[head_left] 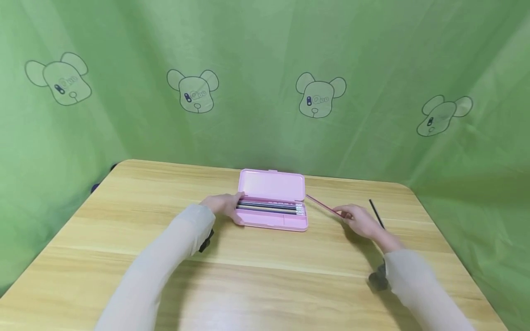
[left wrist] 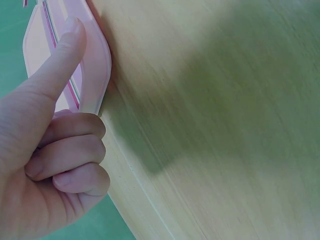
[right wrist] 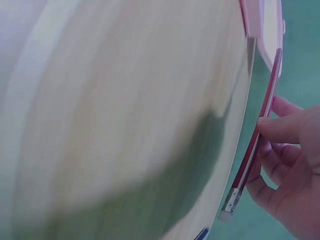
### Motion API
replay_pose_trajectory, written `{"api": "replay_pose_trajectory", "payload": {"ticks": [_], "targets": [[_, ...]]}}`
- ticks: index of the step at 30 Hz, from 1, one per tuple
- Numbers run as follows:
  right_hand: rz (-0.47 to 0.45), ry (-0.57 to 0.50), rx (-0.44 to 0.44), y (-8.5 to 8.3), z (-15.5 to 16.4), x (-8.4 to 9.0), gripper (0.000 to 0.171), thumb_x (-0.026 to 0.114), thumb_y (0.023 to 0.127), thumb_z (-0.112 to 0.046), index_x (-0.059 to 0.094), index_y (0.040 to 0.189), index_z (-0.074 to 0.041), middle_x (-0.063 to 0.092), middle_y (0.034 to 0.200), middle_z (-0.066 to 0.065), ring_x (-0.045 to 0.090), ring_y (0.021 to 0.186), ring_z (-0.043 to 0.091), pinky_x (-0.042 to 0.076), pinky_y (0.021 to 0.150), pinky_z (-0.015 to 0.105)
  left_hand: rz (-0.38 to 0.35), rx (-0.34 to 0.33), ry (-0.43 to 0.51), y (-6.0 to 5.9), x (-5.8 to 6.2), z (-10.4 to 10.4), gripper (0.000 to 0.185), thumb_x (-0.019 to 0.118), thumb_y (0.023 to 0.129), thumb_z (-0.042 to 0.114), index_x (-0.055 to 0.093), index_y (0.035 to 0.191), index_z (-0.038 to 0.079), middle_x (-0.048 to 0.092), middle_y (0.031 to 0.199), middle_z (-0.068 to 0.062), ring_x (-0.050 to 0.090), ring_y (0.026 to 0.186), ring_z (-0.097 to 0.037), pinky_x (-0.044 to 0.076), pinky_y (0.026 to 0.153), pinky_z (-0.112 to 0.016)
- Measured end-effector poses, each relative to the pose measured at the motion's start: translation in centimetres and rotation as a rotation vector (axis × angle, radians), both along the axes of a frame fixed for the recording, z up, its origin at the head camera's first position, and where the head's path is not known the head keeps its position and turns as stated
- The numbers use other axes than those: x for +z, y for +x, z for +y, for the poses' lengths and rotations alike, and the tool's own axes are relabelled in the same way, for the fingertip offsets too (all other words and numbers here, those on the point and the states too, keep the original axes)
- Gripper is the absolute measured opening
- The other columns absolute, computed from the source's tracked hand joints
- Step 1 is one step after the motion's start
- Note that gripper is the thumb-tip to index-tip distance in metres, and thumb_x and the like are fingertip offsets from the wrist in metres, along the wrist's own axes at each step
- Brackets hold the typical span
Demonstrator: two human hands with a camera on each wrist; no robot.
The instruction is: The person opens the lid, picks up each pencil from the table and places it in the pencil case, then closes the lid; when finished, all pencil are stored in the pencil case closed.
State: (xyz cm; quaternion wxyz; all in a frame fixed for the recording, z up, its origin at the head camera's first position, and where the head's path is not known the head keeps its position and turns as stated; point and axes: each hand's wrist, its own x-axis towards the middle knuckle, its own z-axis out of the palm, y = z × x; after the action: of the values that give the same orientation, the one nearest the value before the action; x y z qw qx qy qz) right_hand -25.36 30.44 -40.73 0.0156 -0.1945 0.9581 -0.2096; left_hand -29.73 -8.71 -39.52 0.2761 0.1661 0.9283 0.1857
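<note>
A pink pencil case (head_left: pixel 261 219) lies on the table with its lid (head_left: pixel 272 185) raised at the back. Several pencils (head_left: pixel 269 206), dark ones among them, lie side by side in it, white eraser ends to the right. My left hand (head_left: pixel 221 204) grips the case's left end; in the left wrist view its thumb (left wrist: pixel 62 57) reaches over the case and the lower fingers curl in. Right of the case, my right hand (head_left: pixel 359 220) pinches a red pencil (right wrist: pixel 255 132) between thumb and fingers, its far end pointing at the case. The pencil's white eraser (right wrist: pixel 225 216) faces back.
A dark pencil (head_left: pixel 376 212) lies on the wooden table (head_left: pixel 248 276) beyond the right wrist, partly hidden by it. A green curtain (head_left: pixel 256 138) with printed bear heads hangs close behind the table and along its sides.
</note>
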Motion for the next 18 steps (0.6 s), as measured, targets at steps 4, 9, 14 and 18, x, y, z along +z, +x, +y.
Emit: {"api": "replay_pose_trajectory", "payload": {"ticks": [4, 9, 14, 18], "targets": [[0.009, 0.004, 0.032, -0.3, -1.6, 0.2, 0.039, 0.052, 0.079, 0.013, 0.061, 0.115, 0.004, 0.065, 0.089, 0.018, 0.059, 0.082, 0.027, 0.052, 0.078, 0.048, -0.006, 0.000, 0.008, 0.0, -0.2, 0.0, 0.106, 0.076, 0.074, 0.039, 0.008, 0.151, 0.012, 0.031, 0.150, -0.020, 0.031, 0.139, -0.034, 0.024, 0.117, -0.044], [0.067, 0.011, 0.088, -0.6, -3.3, 0.1, 0.037, 0.054, 0.077, 0.013, 0.065, 0.111, 0.001, 0.065, 0.088, 0.016, 0.061, 0.083, 0.029, 0.052, 0.079, 0.049, -0.001, -0.005, -0.005, -0.1, -0.1, 0.1, 0.106, 0.076, 0.074, 0.039, 0.008, 0.151, 0.011, 0.032, 0.150, -0.020, 0.031, 0.139, -0.034, 0.024, 0.117, -0.044], [0.144, -0.041, 0.177, -0.9, -4.7, 0.1, 0.037, 0.054, 0.075, 0.013, 0.067, 0.107, 0.000, 0.063, 0.083, 0.013, 0.058, 0.076, 0.023, 0.052, 0.071, 0.042, 0.010, -0.006, -0.015, -0.1, 0.0, 0.1, 0.105, 0.076, 0.074, 0.039, 0.009, 0.151, 0.012, 0.033, 0.149, -0.020, 0.032, 0.138, -0.034, 0.025, 0.117, -0.044], [0.139, -0.019, 0.219, -1.4, -6.1, -0.1, 0.038, 0.053, 0.075, 0.012, 0.066, 0.109, 0.000, 0.062, 0.081, 0.013, 0.056, 0.073, 0.019, 0.052, 0.069, 0.039, 0.005, -0.006, -0.020, -0.1, 0.0, 0.1, 0.106, 0.076, 0.074, 0.040, 0.009, 0.151, 0.011, 0.032, 0.150, -0.020, 0.032, 0.139, -0.034, 0.025, 0.117, -0.044]]}}
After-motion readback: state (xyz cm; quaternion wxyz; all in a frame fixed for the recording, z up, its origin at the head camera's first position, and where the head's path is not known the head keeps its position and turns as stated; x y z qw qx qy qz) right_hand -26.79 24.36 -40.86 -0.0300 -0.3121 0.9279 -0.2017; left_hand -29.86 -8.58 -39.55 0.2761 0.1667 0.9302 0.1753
